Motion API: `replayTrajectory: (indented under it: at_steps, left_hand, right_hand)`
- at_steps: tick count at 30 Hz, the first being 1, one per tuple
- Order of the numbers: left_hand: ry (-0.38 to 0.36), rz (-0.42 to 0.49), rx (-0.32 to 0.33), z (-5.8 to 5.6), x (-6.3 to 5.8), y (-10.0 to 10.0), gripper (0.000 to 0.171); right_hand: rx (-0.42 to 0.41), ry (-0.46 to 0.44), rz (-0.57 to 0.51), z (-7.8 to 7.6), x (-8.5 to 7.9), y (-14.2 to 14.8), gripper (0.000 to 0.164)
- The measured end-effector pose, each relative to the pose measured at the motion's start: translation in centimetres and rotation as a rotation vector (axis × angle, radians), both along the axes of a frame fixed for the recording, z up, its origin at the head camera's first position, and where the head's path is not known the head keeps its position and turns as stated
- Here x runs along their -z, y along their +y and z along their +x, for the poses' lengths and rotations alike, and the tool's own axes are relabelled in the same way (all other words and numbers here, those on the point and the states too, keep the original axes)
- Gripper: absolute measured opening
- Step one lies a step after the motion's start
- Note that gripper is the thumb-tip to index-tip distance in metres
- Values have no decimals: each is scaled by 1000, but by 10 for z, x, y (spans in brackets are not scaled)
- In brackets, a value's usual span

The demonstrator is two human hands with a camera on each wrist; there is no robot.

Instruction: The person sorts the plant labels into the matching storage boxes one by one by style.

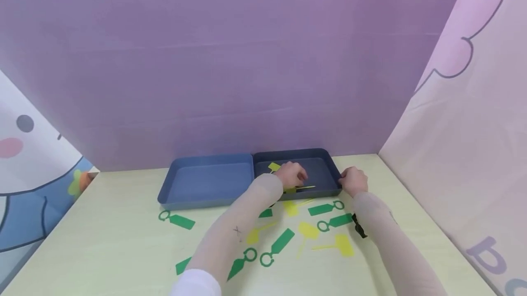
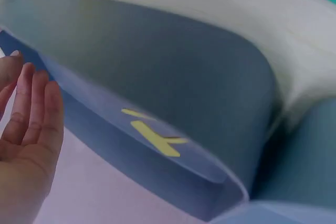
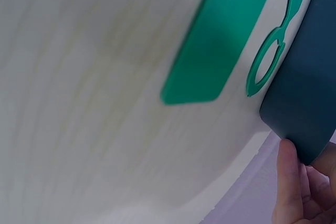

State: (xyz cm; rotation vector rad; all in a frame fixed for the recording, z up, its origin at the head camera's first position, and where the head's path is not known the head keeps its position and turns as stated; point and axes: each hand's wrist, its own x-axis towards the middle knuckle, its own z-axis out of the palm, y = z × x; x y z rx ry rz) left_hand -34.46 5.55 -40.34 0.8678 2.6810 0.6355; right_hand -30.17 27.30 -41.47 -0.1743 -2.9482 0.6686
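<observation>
My left hand (image 1: 291, 175) is over the dark blue tray (image 1: 319, 168), its fingers loosely extended; the left wrist view shows the left hand (image 2: 31, 129) holding nothing. Below it, a yellow T-shaped plant label (image 1: 305, 187) lies near the tray's front wall, and another yellow label (image 1: 273, 166) is farther back. My right hand (image 1: 354, 180) is at the tray's right side. In the right wrist view, the thumb and fingers of the right hand (image 3: 294, 192) pinch the corner of the tray wall (image 3: 304, 87).
A lighter blue tray (image 1: 210, 181) adjoins the dark one on the left. Several green ring-ended tags (image 1: 282, 241) and yellow labels (image 1: 343, 244) lie scattered on the pale wooden table (image 1: 115, 236) in front. A purple cloth wall (image 1: 247, 81) stands close behind the trays.
</observation>
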Motion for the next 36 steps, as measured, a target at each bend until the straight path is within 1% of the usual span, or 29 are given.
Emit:
replayTrajectory:
  at_steps: [2,5,6,11,15,17,20,25,28,32,36]
  left_hand:
    - [3,1,16,3,-4,-6,26]
    - [28,-7,41,9,-9,-15,27]
    - [26,-17,42,14,-14,-18,28]
    - [78,-40,48,24,-17,-34,24]
    - [119,-31,29,39,-20,-49,23]
    - [123,-16,17,47,-21,-55,24]
    - [141,4,20,59,-21,-64,24]
    - [169,18,23,79,-19,-77,24]
    - [183,25,29,91,-16,-85,24]
    - [208,3,53,105,-5,-96,24]
    - [231,-52,68,112,8,-103,23]
  right_hand:
    - [-6,4,-2,-1,0,1,24]
    - [-13,5,-7,-1,1,2,25]
    - [-15,4,-8,-1,0,2,25]
    - [-19,5,-6,-1,-2,3,25]
    - [-21,4,-11,-4,0,4,25]
    - [-22,1,-14,-5,0,5,25]
    - [-22,2,-7,-6,1,6,25]
    - [-26,0,-5,-5,2,8,26]
    - [-23,-2,-11,-5,3,8,26]
    - [-24,3,-6,-5,3,8,26]
    - [-31,10,1,-6,2,8,26]
